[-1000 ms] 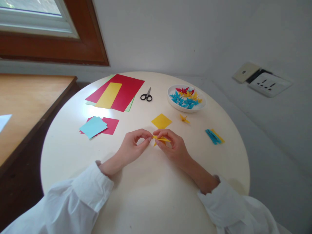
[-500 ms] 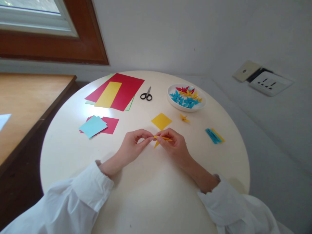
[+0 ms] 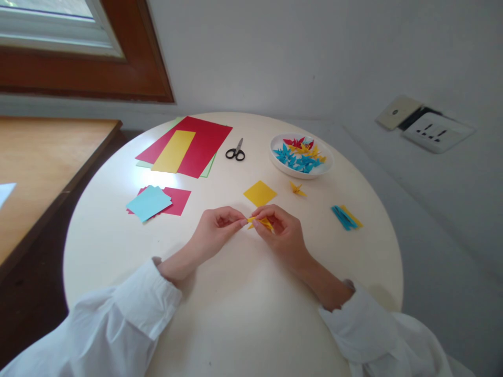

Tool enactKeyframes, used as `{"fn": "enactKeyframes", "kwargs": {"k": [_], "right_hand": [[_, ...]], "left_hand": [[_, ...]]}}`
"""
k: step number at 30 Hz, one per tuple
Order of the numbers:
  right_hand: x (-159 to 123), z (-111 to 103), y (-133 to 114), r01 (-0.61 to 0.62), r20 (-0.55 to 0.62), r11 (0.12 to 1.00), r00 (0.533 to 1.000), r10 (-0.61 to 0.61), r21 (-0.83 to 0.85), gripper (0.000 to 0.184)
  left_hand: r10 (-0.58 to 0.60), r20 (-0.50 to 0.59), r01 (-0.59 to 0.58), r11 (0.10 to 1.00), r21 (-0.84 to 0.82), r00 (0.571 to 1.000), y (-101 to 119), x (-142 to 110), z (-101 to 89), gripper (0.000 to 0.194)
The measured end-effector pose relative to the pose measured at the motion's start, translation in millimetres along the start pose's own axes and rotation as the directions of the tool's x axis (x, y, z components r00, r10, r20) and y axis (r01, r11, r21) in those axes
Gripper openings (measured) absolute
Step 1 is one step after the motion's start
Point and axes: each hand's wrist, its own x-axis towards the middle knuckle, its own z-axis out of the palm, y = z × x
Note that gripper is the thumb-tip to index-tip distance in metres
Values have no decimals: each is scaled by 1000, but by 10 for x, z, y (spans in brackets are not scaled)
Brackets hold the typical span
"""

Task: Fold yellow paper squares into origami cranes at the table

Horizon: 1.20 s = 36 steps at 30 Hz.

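My left hand (image 3: 217, 229) and my right hand (image 3: 281, 233) meet over the middle of a round cream table (image 3: 236, 293). Between their fingertips is a small folded yellow paper piece (image 3: 260, 222), pinched from both sides. Both hands have curled fingers closed on the paper. A flat yellow paper square (image 3: 260, 193) lies just beyond the hands. A small folded yellow paper crane (image 3: 297, 189) sits to the right of that square.
A white dish (image 3: 301, 155) holds several blue, yellow and red paper cranes. Black scissors (image 3: 236, 151) lie near large red and yellow sheets (image 3: 184, 146). Blue and red squares (image 3: 155, 202) lie at left, blue and yellow strips (image 3: 346, 217) at right. A wooden desk (image 3: 43, 162) adjoins the left.
The yellow piece has been drawn tighter between the fingertips; its lower point and right tip no longer stick out. Both hands stayed at the same spot.
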Motion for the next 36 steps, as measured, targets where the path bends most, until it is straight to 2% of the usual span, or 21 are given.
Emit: {"fn": "enactKeyframes", "kwargs": {"k": [5, 10, 17, 36], "right_hand": [[-12, 0, 31, 49, -32, 997, 998, -51, -64, 5], [-20, -1, 26, 41, -58, 997, 997, -45, -69, 7], [-21, -4, 7, 49, -56, 994, 997, -55, -103, 5], [-13, -18, 27, 59, -66, 993, 996, -66, -103, 5]], "left_hand": [[-22, -16, 22, 1000, -17, 1000, -2, -3, 11, 15], [-35, -35, 33, 998, -60, 999, 17, -6, 14, 12], [-1, -34, -2, 998, -69, 999, 7, -1, 6, 8], [29, -40, -33, 993, -113, 999, 2, 0, 8, 14]]}}
